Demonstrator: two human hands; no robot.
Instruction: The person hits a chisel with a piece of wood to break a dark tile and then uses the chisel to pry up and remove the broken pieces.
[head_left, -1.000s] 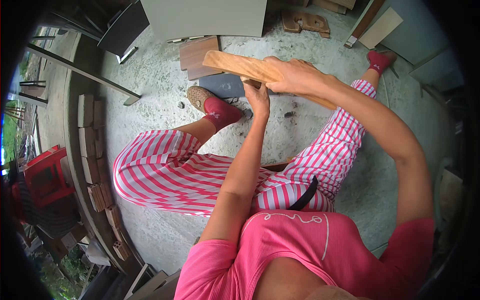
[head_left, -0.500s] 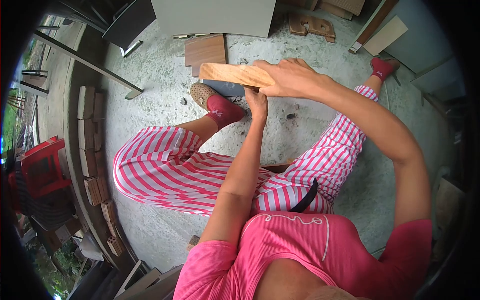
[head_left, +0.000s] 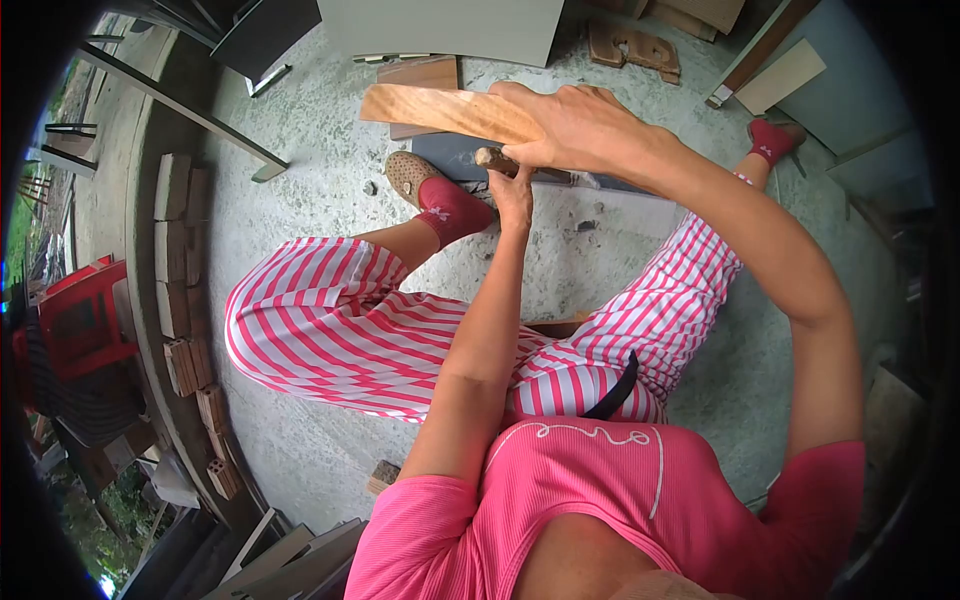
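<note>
My right hand [head_left: 580,125] grips one end of a thick, pale length of wood [head_left: 440,108], which points to the left with its far end raised slightly. Just beneath it, my left hand [head_left: 512,195] is wrapped round a tool with a round wooden handle [head_left: 495,158]. The handle's butt pokes out to the left, and a dark, narrow part runs right, below my right hand; its far end is hard to make out. Under both hands lies a dark grey slab [head_left: 440,150] on the floor, beside my shoe [head_left: 405,178].
A brown board [head_left: 420,72] lies beyond the slab. Farther back are a large pale panel [head_left: 440,25] and a cut-out piece of wood [head_left: 632,50]. Stacked bricks [head_left: 172,250] line the left edge, near a metal bar [head_left: 185,105] and a red chair [head_left: 85,315].
The length of wood has shifted left and tilted, so its broad face shows more. The tool's handle butt has come into sight above my left hand. The whole view has shifted slightly.
</note>
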